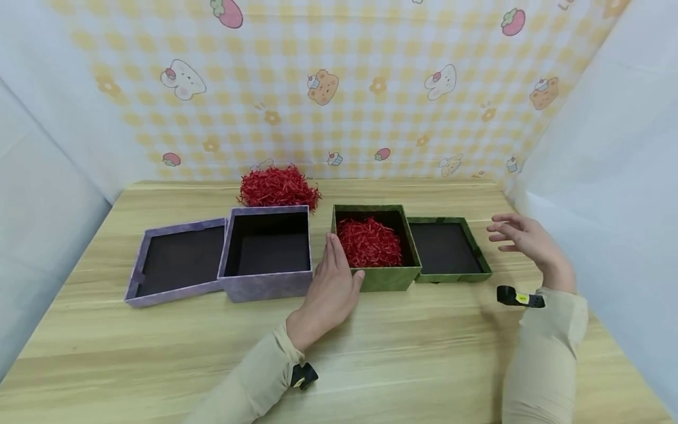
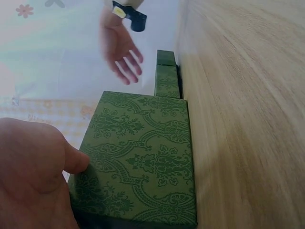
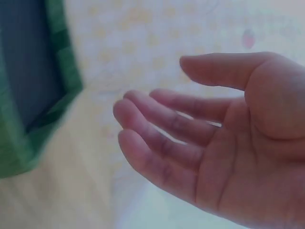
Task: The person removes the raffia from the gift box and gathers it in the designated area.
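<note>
A green patterned box (image 1: 388,279) holds red shredded paper (image 1: 369,242). My left hand (image 1: 335,288) lies along the left side of this box with fingers extended. Its thumb touches the front of the green box in the left wrist view, where the fingertips are out of sight. To the right of the green box is its shallow lid (image 1: 450,247), dark inside facing up. My right hand (image 1: 524,238) hovers beyond the lid's right side. In the right wrist view its fingers (image 3: 164,143) are loosely bent and hold nothing.
A purple box (image 1: 267,287) with a dark, bare inside stands left of my left hand. Its lid (image 1: 180,259) lies at its left, inside up. Behind the purple box sits a red shredded paper heap (image 1: 278,187). A checked cloth (image 1: 349,88) hangs at the table's back.
</note>
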The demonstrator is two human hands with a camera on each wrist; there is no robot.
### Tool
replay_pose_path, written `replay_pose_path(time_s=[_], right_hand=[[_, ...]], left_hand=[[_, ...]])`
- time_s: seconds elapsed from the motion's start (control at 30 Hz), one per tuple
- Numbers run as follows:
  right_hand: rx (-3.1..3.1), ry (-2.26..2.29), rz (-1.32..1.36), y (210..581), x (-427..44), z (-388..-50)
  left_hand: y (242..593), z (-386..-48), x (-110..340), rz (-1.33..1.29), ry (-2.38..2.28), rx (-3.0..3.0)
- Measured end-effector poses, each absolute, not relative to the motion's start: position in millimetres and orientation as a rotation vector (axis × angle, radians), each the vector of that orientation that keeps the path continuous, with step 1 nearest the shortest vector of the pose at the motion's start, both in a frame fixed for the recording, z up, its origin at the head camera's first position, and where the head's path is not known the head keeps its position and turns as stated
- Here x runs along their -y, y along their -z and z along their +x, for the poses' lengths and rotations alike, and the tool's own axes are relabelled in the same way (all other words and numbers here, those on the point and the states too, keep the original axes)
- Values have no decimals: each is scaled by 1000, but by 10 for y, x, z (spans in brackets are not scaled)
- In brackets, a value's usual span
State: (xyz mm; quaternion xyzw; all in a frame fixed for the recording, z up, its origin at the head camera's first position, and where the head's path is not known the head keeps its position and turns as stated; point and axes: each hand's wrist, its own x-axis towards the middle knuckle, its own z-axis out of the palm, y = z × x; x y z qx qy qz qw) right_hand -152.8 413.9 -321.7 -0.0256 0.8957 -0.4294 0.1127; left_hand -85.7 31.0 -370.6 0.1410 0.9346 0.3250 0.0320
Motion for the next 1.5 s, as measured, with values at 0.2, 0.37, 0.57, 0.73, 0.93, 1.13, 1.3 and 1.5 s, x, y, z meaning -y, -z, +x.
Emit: replay_pose_path(time_s=[0.2, 0.37, 0.57, 0.73, 0.93, 1.13, 1.3, 1.5], right_hand=[[-2646, 1313, -216, 2897, -3871, -1521], [-2541, 1341, -364, 2759, -3513, -1565], [-2520, 1169, -495, 2598, -3109, -1600], [-2458, 1082, -546, 2522, -2905, -1642], [-2334, 1108, -537, 2571, -2765, -1755], [-2259, 1062, -566, 2722, -2510, -1879], [-2299, 975, -606, 2818, -2312, -1936], [-2315, 904, -533, 2931, -2152, -2054]], left_hand=[[3701, -864, -327, 469, -986, -2896], [3702, -859, -319, 470, -979, -2904], [3708, -860, -309, 466, -973, -2901], [3710, -866, -303, 459, -955, -2905], [3715, -864, -287, 469, -967, -2905], [3734, -868, -260, 445, -957, -2909], [3730, -882, -260, 466, -957, -2915], [3711, -867, -284, 462, -969, -2890]])
